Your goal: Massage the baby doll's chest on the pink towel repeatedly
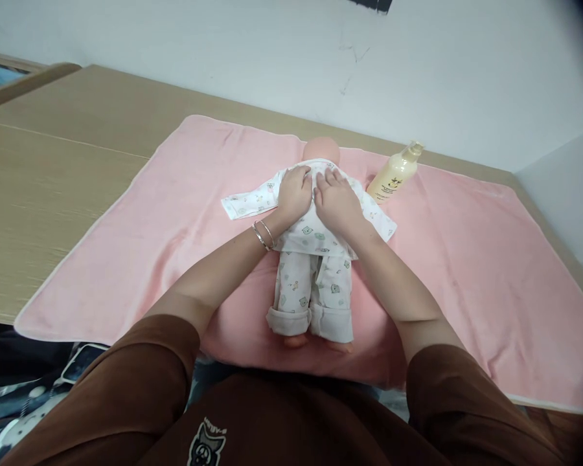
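Note:
A baby doll (321, 150) in a white printed long-sleeved top (308, 238) and matching trousers (294, 285) lies stretched out, its head away from me and its bare feet towards me. No face shows on the head, only a smooth surface. My left hand (295, 192) rests on the upper part of the top, fingers together and pointing to the doll's middle. Beside it, my right hand (339, 202) lies flat on the top with its fingers a little apart. Both hands touch the cloth and hold nothing. The trouser legs are turned up in wide cuffs.
Under the doll a pink blanket (175, 194) covers much of the wooden table (53, 175). A pale yellow pump bottle (393, 175) leans or lies to the right of the doll's head. A white wall (272, 58) rises behind the table. Dark items and a bag sit low at left.

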{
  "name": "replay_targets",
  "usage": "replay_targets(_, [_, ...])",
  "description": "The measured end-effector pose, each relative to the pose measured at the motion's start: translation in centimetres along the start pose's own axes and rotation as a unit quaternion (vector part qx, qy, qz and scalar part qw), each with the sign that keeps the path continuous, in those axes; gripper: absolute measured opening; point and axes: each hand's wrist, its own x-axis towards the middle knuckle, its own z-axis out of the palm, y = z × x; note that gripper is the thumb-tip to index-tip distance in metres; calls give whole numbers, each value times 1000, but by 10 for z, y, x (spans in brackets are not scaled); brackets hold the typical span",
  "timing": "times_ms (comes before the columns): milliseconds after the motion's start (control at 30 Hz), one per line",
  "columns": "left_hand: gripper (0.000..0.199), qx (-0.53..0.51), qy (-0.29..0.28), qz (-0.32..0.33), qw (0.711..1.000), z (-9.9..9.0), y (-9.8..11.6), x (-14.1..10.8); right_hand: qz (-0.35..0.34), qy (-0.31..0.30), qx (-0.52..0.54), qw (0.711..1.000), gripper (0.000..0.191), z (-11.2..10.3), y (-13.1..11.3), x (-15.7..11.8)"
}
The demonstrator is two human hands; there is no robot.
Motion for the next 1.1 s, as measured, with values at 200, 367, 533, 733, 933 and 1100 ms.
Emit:
replay_targets(200, [39,10,0,-3,1000,1,0,0,-12,-22,77,997,60,-2,28,17])
replay_targets(367, [39,10,-3,-9,1000,0,2,0,76,13,13,997,66,0,10,2])
replay_targets(533, [41,13,-6,-9,1000,-2,3,-1,-31,-1,7,1000,62,6,-12,-7])
replay_targets(733, [46,72,-26,16,997,-1,11,-4,62,36,54,996,58,5,37,20])
replay_targets(933, [49,105,-49,-11,993,-7,15,-2,-1,5,-37,999,61,0,-7,-8])
replay_targets(1100, [50,136,-65,-6,989,-6,25,-10,-8,9,42,999,56,6,9,5])
